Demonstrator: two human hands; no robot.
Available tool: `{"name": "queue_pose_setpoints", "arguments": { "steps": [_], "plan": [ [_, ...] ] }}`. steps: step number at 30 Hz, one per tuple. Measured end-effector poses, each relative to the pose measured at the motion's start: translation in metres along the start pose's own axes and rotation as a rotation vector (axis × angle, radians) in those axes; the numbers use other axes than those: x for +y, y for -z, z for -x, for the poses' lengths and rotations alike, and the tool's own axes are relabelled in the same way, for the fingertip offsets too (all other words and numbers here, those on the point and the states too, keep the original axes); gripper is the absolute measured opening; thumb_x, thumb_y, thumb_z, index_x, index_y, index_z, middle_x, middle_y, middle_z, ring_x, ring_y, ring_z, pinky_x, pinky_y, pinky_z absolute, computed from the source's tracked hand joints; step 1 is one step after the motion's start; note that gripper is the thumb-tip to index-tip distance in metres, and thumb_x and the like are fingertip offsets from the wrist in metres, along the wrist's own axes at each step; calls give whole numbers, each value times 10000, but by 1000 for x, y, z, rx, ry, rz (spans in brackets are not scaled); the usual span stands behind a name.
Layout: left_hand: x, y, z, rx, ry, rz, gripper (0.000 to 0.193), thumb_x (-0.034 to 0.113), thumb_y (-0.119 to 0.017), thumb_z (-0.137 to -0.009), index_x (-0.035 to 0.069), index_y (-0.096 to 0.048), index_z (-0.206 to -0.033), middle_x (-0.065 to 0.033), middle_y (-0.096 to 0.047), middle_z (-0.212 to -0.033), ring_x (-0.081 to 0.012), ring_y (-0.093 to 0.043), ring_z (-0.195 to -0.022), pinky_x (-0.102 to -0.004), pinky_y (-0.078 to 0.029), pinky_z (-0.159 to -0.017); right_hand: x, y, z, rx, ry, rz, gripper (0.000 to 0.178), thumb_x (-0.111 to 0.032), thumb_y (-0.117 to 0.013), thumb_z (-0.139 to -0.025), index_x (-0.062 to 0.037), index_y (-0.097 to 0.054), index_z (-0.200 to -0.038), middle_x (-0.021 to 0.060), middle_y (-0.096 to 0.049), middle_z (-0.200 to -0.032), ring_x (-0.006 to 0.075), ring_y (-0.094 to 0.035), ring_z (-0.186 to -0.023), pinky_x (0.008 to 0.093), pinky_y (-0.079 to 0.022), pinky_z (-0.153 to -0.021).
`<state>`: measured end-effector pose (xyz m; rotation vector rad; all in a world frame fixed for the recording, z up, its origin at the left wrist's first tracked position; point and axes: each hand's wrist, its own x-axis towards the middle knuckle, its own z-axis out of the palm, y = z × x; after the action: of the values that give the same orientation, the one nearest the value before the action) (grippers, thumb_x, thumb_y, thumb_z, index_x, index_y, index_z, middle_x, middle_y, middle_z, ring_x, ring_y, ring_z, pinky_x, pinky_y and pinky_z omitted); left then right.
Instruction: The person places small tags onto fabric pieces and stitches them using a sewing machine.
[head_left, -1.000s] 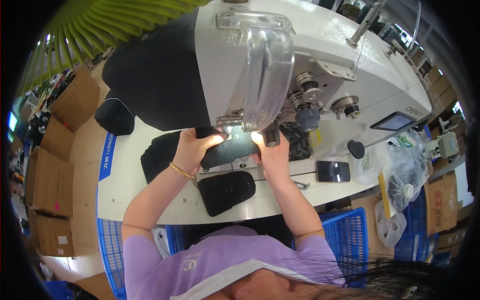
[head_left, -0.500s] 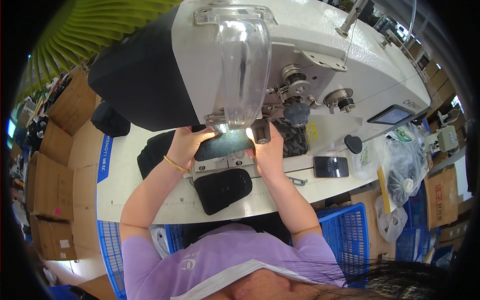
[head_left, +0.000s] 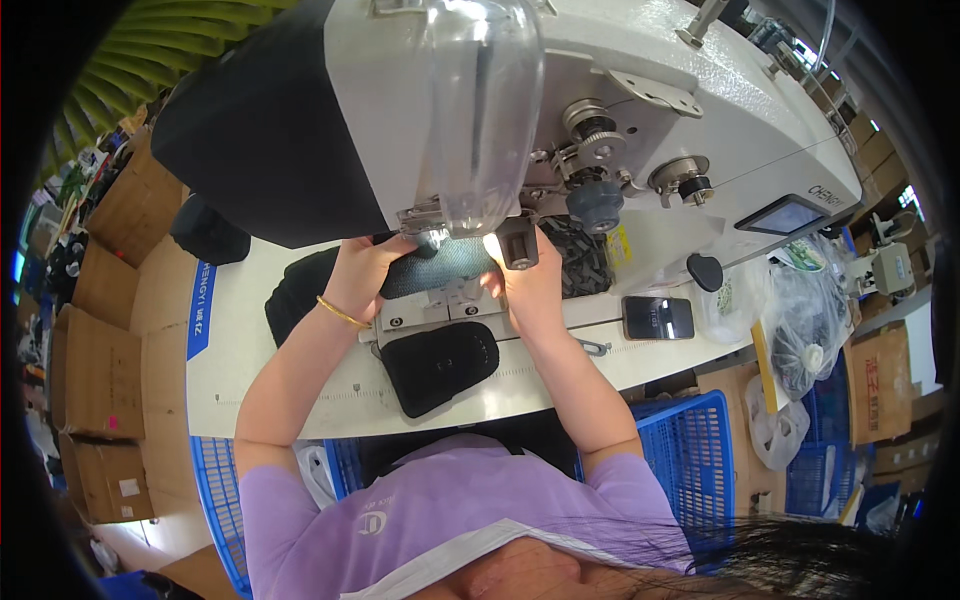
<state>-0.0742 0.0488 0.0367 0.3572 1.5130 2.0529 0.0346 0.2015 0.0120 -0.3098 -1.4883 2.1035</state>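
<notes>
A teal, mesh-textured fabric piece [head_left: 437, 268] lies under the needle area of a white and black sewing machine [head_left: 385, 130]. My left hand [head_left: 362, 272], with a gold bangle at its wrist, grips the piece's left end, thumb on top. At its right end my right hand [head_left: 535, 285] holds the edge with bent fingers. Part of that hand is hidden behind a dark machine part. The clear guard [head_left: 485, 120] and the machine head hide the fabric's far edge. Nearer me, a flat black padded fabric piece [head_left: 438, 368] rests on the white table [head_left: 290, 405].
More black pieces [head_left: 295, 290] lie left of my left hand. A phone [head_left: 657, 318] and plastic bags [head_left: 805, 310] sit to the right. Dark scraps [head_left: 585, 265] fill a spot beside the needle area. Blue baskets [head_left: 690, 455] stand below the table; cardboard boxes [head_left: 105, 370] are at left.
Both hands and the teal fabric have shifted slightly farther under the machine head. The right fingertips now show bent at the fabric's edge. The whole view has moved a little.
</notes>
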Motion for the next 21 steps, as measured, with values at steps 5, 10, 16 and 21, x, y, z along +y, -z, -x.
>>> {"name": "queue_pose_setpoints", "arguments": {
  "steps": [5,10,16,21],
  "plan": [
    [2,-1,4,9,22,-39,248,-21,-592,-821,-19,-570,-1069,-83,-617,-1028,-177,-608,-906,-302,-509,-789,-7,-1,2,-5,-45,15,84,-69,-596,-876,-14,-557,-925,49,-569,-764,117,-532,-536,224,-385,-408],
    [-10,13,-4,64,23,295,175,59,-508,-887,-32,-593,-1009,-72,-609,-1029,-156,-589,-935,-317,-491,-813,-9,-1,2,4,-85,34,88,-57,-593,-875,-10,-559,-940,55,-573,-763,120,-528,-537,228,-381,-411],
    [-8,19,1,-76,122,91,123,34,-560,-852,-49,-603,-933,-95,-635,-878,-168,-629,-816,-294,-526,-727,-9,0,2,-4,-50,35,104,-67,-602,-871,-3,-557,-939,62,-580,-765,115,-522,-538,229,-377,-413],
    [2,-3,13,-55,104,53,170,-24,-599,-796,-36,-599,-966,-102,-632,-854,-170,-645,-808,-280,-549,-682,-12,2,3,-35,-35,101,106,-57,-584,-867,1,-561,-952,56,-583,-751,106,-515,-517,231,-380,-414]
  ]
}}
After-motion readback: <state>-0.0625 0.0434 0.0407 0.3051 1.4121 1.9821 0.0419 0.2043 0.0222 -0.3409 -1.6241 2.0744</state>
